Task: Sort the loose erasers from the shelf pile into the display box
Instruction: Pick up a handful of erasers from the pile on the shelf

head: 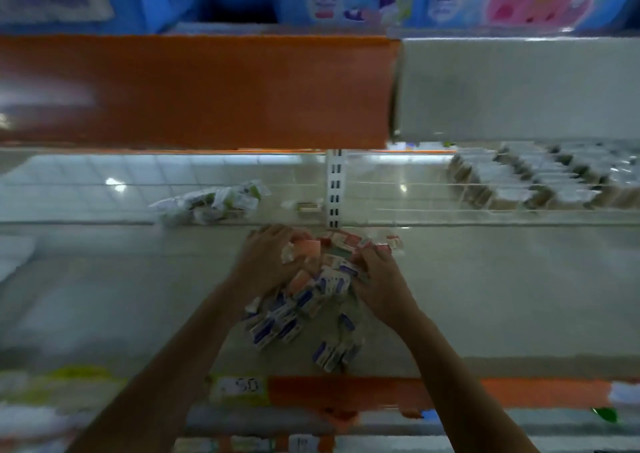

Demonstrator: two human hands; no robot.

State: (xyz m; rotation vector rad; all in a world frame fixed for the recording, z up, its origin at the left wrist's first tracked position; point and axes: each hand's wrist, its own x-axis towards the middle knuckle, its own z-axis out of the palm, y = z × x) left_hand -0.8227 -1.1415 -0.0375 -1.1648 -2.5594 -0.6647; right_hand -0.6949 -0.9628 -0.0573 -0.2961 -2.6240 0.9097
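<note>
Two hands [266, 262], one eraser pile [311, 300]

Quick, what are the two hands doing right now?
Left hand: fingers spread flat, resting on the eraser pile, gripping nothing.
Right hand: on the pile's right side; its fingertips are hidden, so cannot tell.

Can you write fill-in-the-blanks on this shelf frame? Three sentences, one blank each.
1. The left hand and right hand flank the pile of erasers, so ____ hands are on it.
2. The pile lies on the ____ shelf surface.
3. The price strip along the shelf's front edge is ____.

Missing words: both; white; orange
</note>
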